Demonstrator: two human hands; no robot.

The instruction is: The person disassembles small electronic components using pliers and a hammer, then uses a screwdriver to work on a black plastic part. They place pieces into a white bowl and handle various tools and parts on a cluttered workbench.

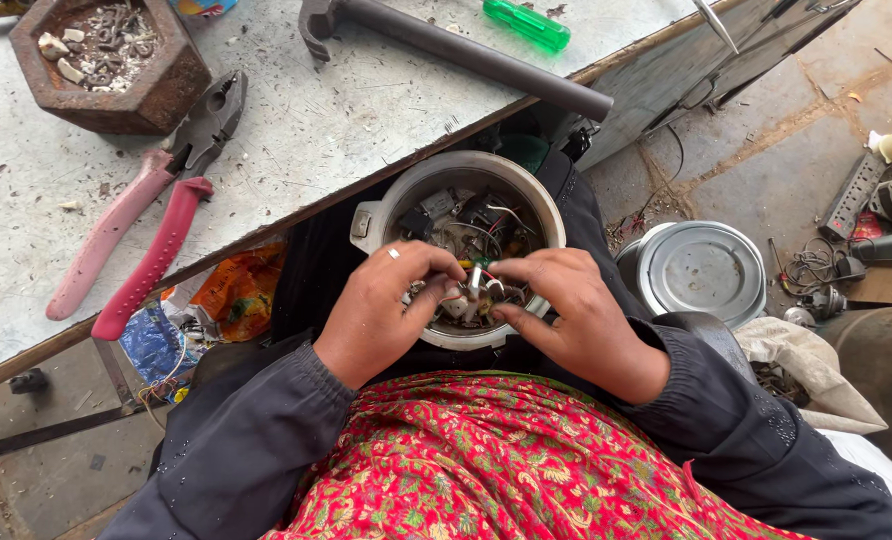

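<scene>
The round appliance shell (463,170) has a matt, off-white rim, seemingly plastic or painted metal; its inner fittings are too cluttered to judge. The worktable (296,140) shows a rough, scratched, pale painted surface. The pliers (156,200) have dull dark steel jaws and smooth pink plastic grips. The hexagonal tray (171,90) is rusted, coarse metal. The hammer (456,45) has a dark, matt handle. The screwdriver handle (526,25) is glossy translucent green plastic. The round lid (701,270) is dull grey metal.
</scene>
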